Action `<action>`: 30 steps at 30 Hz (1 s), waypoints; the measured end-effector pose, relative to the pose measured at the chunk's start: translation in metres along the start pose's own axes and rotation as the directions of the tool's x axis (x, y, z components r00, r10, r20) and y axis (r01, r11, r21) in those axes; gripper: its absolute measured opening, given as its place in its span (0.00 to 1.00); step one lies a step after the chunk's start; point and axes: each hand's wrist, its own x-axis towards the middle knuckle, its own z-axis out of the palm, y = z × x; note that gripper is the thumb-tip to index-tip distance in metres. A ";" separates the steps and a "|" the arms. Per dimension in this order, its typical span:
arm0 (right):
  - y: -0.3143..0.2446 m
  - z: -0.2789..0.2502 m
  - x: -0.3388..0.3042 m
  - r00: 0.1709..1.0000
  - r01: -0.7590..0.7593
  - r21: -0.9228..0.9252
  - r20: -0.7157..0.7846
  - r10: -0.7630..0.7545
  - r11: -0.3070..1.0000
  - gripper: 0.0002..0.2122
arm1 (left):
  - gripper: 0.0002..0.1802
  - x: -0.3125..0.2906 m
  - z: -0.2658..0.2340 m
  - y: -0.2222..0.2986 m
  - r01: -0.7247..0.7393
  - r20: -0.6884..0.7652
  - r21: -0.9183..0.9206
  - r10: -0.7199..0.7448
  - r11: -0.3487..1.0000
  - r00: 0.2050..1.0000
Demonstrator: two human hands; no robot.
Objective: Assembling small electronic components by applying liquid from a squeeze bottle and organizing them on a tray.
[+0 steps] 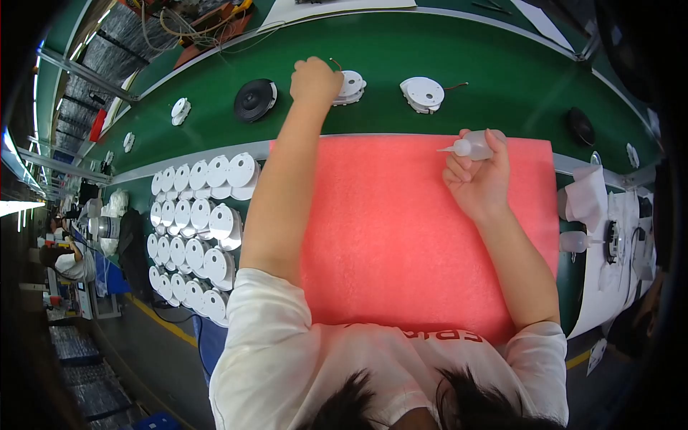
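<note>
My left hand (315, 80) reaches out over the green belt, its fingers curled in. Its thumb side meets the left edge of a white round housing (351, 86) with a short wire; the fingertips are hidden, so I cannot make out what they grip. My right hand (476, 168) is closed around a translucent squeeze bottle (490, 145), held sideways above the far right part of a pink foam sheet (416, 229). The bottle's thin nozzle points left. Farther right along the belt lies another white round housing (424, 94) with a wire.
Several rows of white round housings (215, 265) stand left of the foam. Black round parts (255, 100) and smaller white ones lie along the green belt (387, 50). At right are a second bottle (573, 242) and white cloth (588, 195). Another person (72, 265) is far left.
</note>
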 end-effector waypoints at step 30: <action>0.000 -0.001 0.001 0.999 0.025 -0.044 0.034 -0.024 0.999 0.14 | 0.24 -0.301 -0.095 -0.100 0.100 0.310 -0.872 -0.382 -0.480 0.871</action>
